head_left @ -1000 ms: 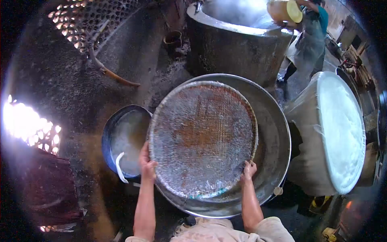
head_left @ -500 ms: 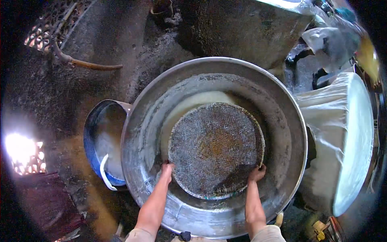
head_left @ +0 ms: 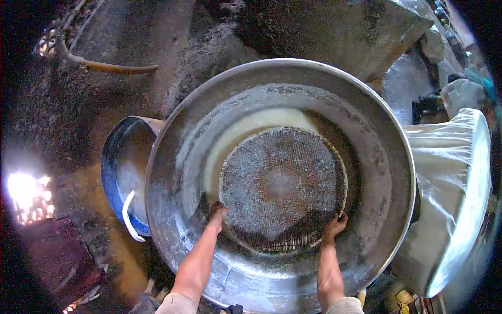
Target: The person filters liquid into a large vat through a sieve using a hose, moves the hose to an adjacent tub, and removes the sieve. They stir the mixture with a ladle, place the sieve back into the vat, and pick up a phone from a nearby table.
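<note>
A round woven sieve point(head_left: 282, 180) with a coarse mesh fills the middle of a wide metal basin point(head_left: 178, 141). Its weave looks wet and grey, brownish around the centre. My left hand point(head_left: 217, 214) grips the sieve's rim at the lower left, and my right hand point(head_left: 334, 226) holds the rim at the lower right. Pale, cloudy liquid point(head_left: 261, 119) shows in the basin behind the far edge of the sieve. Near the close edge, a strip of bare slats and a dark shadow are visible. How deep the sieve sits is unclear.
A blue bucket point(head_left: 111, 180) with a white handle stands against the basin's left side. To the right is a large vessel covered with white cloth point(head_left: 436, 172). A curved pole or hose point(head_left: 120, 68) lies on the dark floor, and a maroon cloth point(head_left: 63, 261) lies lower left.
The sieve's brown middle patch has turned greyer, and more slats show at its near edge. Both hands keep their hold. The view has shifted, with the basin appearing slightly larger.
</note>
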`<state>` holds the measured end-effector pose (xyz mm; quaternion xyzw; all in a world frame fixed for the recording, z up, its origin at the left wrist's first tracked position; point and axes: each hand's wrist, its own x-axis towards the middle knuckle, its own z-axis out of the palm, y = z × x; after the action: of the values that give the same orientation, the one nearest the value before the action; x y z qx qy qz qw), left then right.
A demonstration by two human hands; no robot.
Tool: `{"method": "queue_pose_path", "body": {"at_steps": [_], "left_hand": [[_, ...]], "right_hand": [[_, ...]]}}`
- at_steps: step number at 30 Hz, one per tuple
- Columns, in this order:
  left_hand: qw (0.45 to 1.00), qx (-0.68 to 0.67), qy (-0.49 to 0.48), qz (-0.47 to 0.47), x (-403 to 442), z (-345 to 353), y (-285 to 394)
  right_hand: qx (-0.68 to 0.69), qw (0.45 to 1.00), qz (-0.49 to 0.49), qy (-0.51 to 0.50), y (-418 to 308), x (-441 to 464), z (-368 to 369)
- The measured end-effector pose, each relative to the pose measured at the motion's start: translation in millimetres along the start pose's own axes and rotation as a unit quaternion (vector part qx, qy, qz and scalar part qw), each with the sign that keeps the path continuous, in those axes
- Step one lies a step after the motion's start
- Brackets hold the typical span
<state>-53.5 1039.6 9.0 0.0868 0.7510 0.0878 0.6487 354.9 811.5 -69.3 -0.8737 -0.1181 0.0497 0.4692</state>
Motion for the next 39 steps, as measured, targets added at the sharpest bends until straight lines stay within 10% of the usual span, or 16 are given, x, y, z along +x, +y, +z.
{"method": "queue_pose_path", "body": {"at_steps": [10, 12, 15, 25, 31, 35, 39], "left_hand": [[0.994, -0.021, -0.078, 0.077, 94.9, -30.2, -48.8], [0.995, -0.009, -0.061, 0.078, 92.4, -25.7, -47.0], [0.999, -0.015, -0.03, -0.012, 96.0, -26.7, -48.4], [0.967, 0.118, 0.154, 0.167, -14.4, -21.4, -40.9], [0.982, -0.025, -0.031, 0.184, -126.2, -20.7, -62.9], [0.918, 0.06, -0.117, 0.373, -154.1, -14.6, -99.0], [0.921, -0.055, -0.213, 0.321, -249.6, -42.7, -89.6]], "right_hand": [[0.129, 0.984, 0.122, 0.006, 8.2, -0.2, 4.3], [-0.128, 0.992, -0.01, -0.015, 33.7, 4.0, -0.6], [-0.097, 0.993, 0.029, -0.057, 4.8, 10.4, -4.3], [-0.263, 0.958, 0.054, -0.102, -57.3, 9.0, -32.4], [-0.105, 0.984, 0.053, -0.134, -29.9, -12.2, -19.1], [-0.02, 0.973, 0.06, -0.224, -90.3, -75.7, -19.9], [0.107, 0.912, 0.133, -0.372, -115.1, -145.8, -12.4]]}}
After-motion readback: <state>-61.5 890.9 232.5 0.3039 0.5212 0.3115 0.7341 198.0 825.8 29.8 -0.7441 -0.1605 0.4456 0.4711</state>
